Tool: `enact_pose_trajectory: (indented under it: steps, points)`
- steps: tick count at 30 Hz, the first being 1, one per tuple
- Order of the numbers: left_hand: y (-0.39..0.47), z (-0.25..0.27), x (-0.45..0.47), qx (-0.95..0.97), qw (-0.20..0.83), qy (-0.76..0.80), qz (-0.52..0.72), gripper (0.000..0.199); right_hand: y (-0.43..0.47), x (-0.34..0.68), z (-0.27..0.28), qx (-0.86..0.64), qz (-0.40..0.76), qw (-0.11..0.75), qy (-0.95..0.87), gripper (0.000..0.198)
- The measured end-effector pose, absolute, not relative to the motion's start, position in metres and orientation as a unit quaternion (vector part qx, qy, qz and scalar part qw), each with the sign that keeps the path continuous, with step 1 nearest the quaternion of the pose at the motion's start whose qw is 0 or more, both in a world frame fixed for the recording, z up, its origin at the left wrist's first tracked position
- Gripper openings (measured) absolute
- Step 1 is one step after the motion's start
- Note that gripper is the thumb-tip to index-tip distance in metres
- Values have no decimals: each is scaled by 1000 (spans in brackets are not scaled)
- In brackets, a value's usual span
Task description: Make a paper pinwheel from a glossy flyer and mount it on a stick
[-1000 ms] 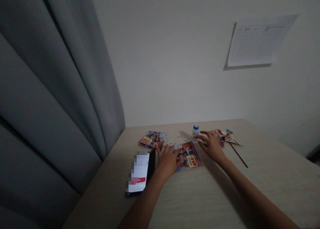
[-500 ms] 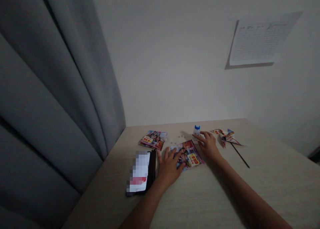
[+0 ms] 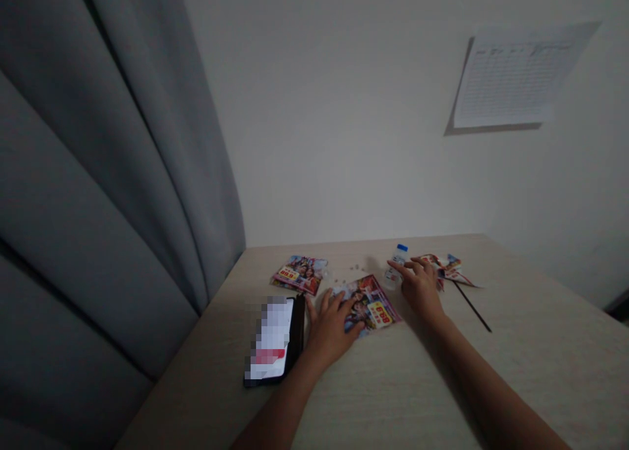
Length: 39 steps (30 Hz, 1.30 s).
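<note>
My left hand (image 3: pixel 330 327) lies with its fingers spread on the left part of a square of colourful printed paper (image 3: pixel 376 302). Just beyond this paper, my right hand (image 3: pixel 421 291) has its fingers on a small clear bottle with a blue cap (image 3: pixel 400 253). The bottle leans with its cap toward the right, and a finger crosses in front of it. My right thumb is mostly hidden. Several tiny pale bits (image 3: pixel 357 267) are scattered on the table left of the bottle.
A lit phone in a dark case (image 3: pixel 269 345) lies left of my left forearm. Behind it is a stack of printed papers (image 3: pixel 301 274). A paper pinwheel (image 3: pixel 449 270) with a black stick lies at right. The table (image 3: pixel 373 397) meets a wall; a grey curtain (image 3: pixel 122 175) hangs at left.
The bottle has gone from upright to leaning and shifted right, along with my right hand. My left hand stays on the paper.
</note>
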<state>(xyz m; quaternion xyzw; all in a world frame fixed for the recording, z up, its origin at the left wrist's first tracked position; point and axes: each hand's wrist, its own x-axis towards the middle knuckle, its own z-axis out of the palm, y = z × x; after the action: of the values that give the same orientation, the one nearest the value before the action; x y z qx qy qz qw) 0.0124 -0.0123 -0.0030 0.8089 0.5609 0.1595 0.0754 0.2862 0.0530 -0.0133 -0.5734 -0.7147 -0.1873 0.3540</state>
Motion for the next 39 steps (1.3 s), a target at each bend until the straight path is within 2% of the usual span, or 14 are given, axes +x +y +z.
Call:
enact_pose_trajectory:
  steps: [10,17,21,25,30,39]
  points:
    - [-10,-4,11,809,70,556,175,50,43,277,-2,-612,-164,331,-699,45]
    - [-11,0,11,816,59,547,178,47,41,270,-4,-594,-143,342,-714,45]
    - [-11,4,12,818,67,539,189,49,42,266,-7,-595,-140,356,-707,26]
    - [-11,4,14,812,72,548,188,55,41,262,-8,-588,-103,364,-715,32]
    - [-10,1,15,806,61,559,185,52,38,257,-4,-591,-40,391,-704,39]
    - [-9,-2,16,813,84,551,170,52,32,241,4,-567,-19,367,-737,32]
